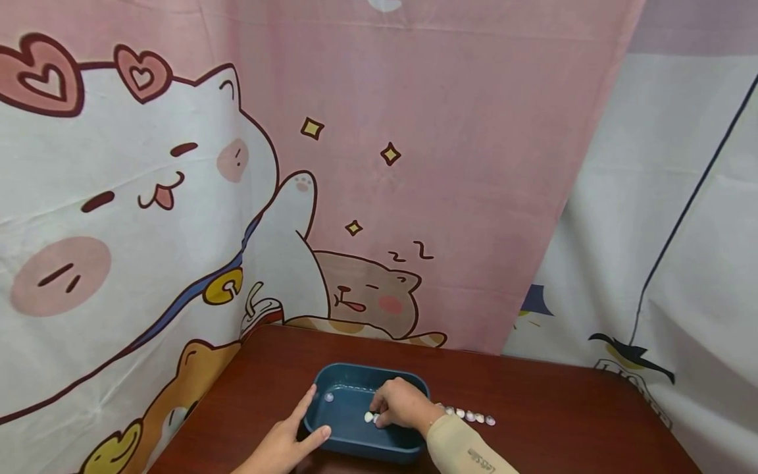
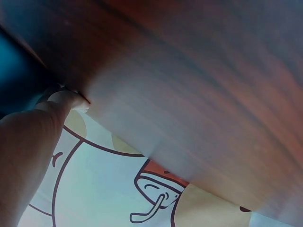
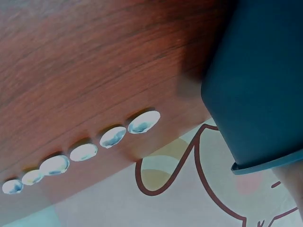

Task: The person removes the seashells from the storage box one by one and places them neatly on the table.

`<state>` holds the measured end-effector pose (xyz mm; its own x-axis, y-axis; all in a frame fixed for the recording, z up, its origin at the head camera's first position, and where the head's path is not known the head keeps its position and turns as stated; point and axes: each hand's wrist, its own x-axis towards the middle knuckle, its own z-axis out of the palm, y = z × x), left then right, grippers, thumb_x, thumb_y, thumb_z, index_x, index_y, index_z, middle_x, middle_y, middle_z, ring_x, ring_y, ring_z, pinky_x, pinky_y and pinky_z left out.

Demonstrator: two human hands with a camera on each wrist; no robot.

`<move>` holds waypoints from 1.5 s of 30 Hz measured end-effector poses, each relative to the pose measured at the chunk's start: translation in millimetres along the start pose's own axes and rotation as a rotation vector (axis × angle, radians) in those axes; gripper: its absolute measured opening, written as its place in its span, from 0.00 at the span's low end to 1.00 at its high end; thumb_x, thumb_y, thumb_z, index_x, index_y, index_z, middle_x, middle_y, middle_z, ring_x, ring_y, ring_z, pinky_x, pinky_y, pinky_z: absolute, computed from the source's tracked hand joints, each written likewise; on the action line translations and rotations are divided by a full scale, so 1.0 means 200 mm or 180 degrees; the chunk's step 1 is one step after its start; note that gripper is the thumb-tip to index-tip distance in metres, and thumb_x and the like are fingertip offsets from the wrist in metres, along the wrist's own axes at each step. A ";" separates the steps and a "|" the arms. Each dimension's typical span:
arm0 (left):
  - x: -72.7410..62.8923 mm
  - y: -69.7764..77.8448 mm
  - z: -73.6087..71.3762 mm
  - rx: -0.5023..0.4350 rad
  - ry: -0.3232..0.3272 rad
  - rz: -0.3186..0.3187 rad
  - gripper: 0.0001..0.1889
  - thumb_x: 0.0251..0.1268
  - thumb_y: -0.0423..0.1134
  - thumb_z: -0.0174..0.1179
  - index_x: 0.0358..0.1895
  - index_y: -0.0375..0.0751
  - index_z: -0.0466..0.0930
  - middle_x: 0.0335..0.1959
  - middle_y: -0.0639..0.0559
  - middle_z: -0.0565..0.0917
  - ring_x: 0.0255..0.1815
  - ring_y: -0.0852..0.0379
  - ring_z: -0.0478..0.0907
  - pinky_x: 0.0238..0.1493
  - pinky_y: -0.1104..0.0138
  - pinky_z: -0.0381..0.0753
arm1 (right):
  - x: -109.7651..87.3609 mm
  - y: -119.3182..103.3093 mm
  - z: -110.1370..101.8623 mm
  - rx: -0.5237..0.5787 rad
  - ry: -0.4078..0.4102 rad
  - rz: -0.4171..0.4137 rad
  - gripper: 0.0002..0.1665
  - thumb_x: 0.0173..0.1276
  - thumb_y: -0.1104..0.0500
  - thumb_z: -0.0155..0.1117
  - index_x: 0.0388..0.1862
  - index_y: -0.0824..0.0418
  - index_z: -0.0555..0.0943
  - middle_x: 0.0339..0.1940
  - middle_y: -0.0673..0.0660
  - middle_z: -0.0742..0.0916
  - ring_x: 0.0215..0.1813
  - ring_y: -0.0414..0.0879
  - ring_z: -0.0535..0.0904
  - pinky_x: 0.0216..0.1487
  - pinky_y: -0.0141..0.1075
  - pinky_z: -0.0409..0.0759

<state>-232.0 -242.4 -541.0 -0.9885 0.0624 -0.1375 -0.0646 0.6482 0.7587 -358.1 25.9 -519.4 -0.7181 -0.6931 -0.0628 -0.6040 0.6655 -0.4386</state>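
Observation:
A rectangular blue tray [image 1: 362,447] stands on the wooden table. My left hand [image 1: 283,440] rests against its left end, fingers straight along the side and thumb at the front rim. My right hand [image 1: 404,403] reaches into the tray with bent fingers. Between its thumb and index fingertips shows a small shiny whitish piece [image 1: 376,419], and a similar whitish piece [image 1: 368,417] lies beside it. Another small pale piece [image 1: 329,397] sits alone near the tray's back left corner. In the right wrist view the right hand is mostly hidden behind the tray's wall [image 3: 255,94].
To the right of the tray, several shiny oval pieces [image 3: 54,165] lie in a row on the brown table [image 1: 533,421]. A cartoon-printed cloth [image 1: 474,164] hangs along the table's back and left edges.

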 end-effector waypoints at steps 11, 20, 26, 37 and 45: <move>0.00 0.00 0.00 0.0022 0.0039 0.0027 0.50 0.75 0.66 0.60 0.89 0.49 0.48 0.77 0.25 0.71 0.63 0.31 0.81 0.60 0.25 0.78 | -0.01 -0.01 0.02 -0.0244 0.0031 -0.0075 0.06 0.66 0.54 0.81 0.41 0.49 0.96 0.33 0.39 0.93 0.33 0.27 0.80 0.40 0.28 0.85; 0.00 0.00 0.00 0.0027 0.0054 0.0002 0.50 0.75 0.66 0.60 0.89 0.50 0.47 0.78 0.25 0.70 0.64 0.30 0.81 0.60 0.26 0.78 | -0.02 -0.02 0.02 -0.0287 0.0008 -0.0179 0.05 0.67 0.55 0.80 0.41 0.49 0.96 0.32 0.39 0.93 0.32 0.26 0.80 0.37 0.26 0.83; 0.00 -0.01 0.00 0.0029 0.0061 -0.0020 0.50 0.75 0.66 0.61 0.89 0.50 0.48 0.78 0.26 0.70 0.65 0.29 0.80 0.60 0.25 0.78 | -0.04 -0.03 0.02 0.0013 0.0147 -0.0195 0.03 0.64 0.57 0.79 0.36 0.51 0.95 0.26 0.37 0.89 0.29 0.29 0.77 0.33 0.26 0.79; -0.01 0.01 0.01 -0.0053 -0.0003 0.0025 0.50 0.76 0.66 0.59 0.89 0.47 0.47 0.78 0.24 0.70 0.63 0.30 0.81 0.59 0.25 0.78 | -0.50 0.39 -0.35 0.0276 0.1301 0.0010 0.01 0.66 0.57 0.77 0.34 0.52 0.92 0.27 0.40 0.89 0.25 0.27 0.78 0.28 0.28 0.80; 0.00 0.01 0.02 -0.0045 0.0000 -0.0065 0.50 0.75 0.67 0.59 0.89 0.47 0.47 0.80 0.25 0.66 0.66 0.27 0.79 0.61 0.24 0.76 | -0.83 0.88 -0.31 0.0264 0.0888 0.0513 0.02 0.65 0.58 0.77 0.32 0.54 0.92 0.27 0.43 0.90 0.27 0.28 0.76 0.28 0.29 0.76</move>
<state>-231.6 -238.1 -541.0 -0.9870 0.0493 -0.1530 -0.0867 0.6385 0.7647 -366.4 275.0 -529.9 -0.8760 -0.4706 0.1057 -0.4530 0.7276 -0.5152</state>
